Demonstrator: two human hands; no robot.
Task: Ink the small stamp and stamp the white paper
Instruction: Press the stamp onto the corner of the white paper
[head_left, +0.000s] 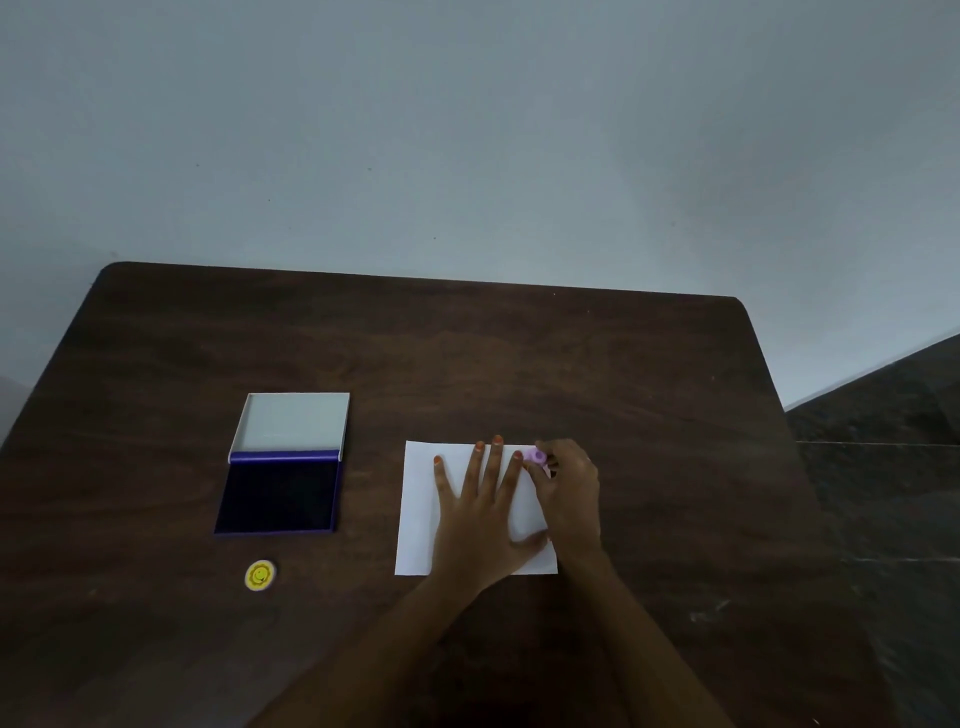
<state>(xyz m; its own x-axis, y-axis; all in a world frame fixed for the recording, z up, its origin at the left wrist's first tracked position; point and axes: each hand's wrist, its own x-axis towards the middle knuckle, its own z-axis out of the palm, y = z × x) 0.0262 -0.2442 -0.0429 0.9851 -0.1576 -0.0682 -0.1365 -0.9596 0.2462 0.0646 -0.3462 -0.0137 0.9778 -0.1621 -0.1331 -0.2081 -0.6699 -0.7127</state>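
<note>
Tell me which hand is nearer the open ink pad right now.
Left. The left hand lies flat on the white paper, right of the ink pad; the right hand grips the small stamp farther right.

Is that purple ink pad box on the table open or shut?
Open. The purple ink pad box has its white lid swung back, leaving the dark ink surface uncovered.

Left hand (480, 512) lies flat, fingers spread; right hand (569, 493) pinches closed.

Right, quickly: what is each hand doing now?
Left hand: open, flat on the white paper.
Right hand: closed, holding the small stamp.
</note>
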